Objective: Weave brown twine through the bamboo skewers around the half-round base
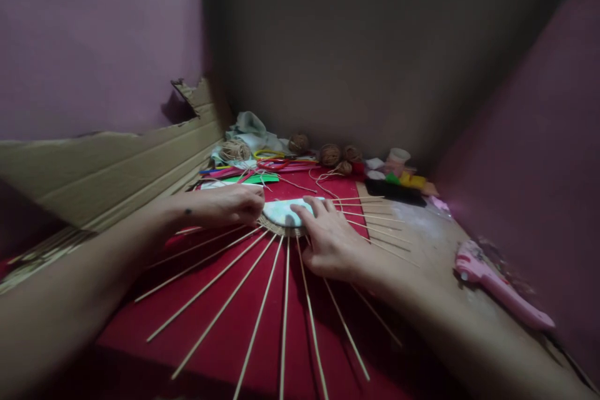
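Observation:
A pale round disc [281, 211] lies on a red sheet [234, 331], with several thin wooden sticks [255, 325] fanning out from it like spokes. A band of tan twine [274, 229] is woven around the disc's near rim. My left hand [229, 205] rests at the disc's left edge with its fingers curled, pinching at the woven twine. My right hand [330, 240] lies flat on the disc's right side, fingers spread over the sticks.
A torn cardboard wall [107, 165] stands along the left. At the back lie twine balls [329, 154], a cloth [250, 128], coloured strips [262, 170], a small cup [398, 156] and a black block [394, 192]. A pink glue gun [497, 284] lies at the right.

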`<state>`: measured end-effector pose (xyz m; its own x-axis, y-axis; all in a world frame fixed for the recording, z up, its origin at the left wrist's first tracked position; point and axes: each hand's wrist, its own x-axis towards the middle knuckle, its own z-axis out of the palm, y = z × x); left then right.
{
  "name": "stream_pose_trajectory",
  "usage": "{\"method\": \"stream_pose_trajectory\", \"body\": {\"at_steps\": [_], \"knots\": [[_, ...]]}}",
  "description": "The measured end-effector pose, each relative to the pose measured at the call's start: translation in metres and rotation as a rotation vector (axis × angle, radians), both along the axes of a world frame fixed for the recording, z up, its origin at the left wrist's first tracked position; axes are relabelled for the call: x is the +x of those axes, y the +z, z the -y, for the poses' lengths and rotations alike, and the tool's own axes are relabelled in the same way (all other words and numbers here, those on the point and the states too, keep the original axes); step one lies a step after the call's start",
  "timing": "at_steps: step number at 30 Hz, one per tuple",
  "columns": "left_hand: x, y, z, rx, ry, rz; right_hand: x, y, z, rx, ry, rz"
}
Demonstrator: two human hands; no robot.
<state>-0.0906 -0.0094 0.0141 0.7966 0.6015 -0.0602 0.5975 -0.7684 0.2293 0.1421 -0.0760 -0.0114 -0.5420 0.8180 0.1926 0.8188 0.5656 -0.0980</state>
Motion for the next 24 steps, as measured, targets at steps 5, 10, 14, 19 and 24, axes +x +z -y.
{"method": "stream_pose_trajectory", "body": {"at_steps": [5, 10, 14, 19, 24], "knots": [[-0.003, 0.001, 0.000, -0.018, -0.031, 0.003, 0.004, 0.003, -0.005, -0.029, 0.065, 0.024], [-0.003, 0.001, 0.001, -0.022, -0.045, 0.019, 0.007, 0.008, -0.008, -0.014, 0.096, 0.021], [-0.007, 0.002, 0.000, -0.019, -0.017, 0.041, 0.013, 0.014, -0.025, -0.041, 0.141, 0.022], [0.000, -0.001, 0.003, -0.021, 0.005, 0.040, 0.025, 0.013, -0.050, -0.096, 0.225, 0.012], [0.008, -0.005, 0.006, -0.018, 0.035, 0.050, 0.034, 0.009, -0.047, -0.173, 0.243, -0.009]]}}
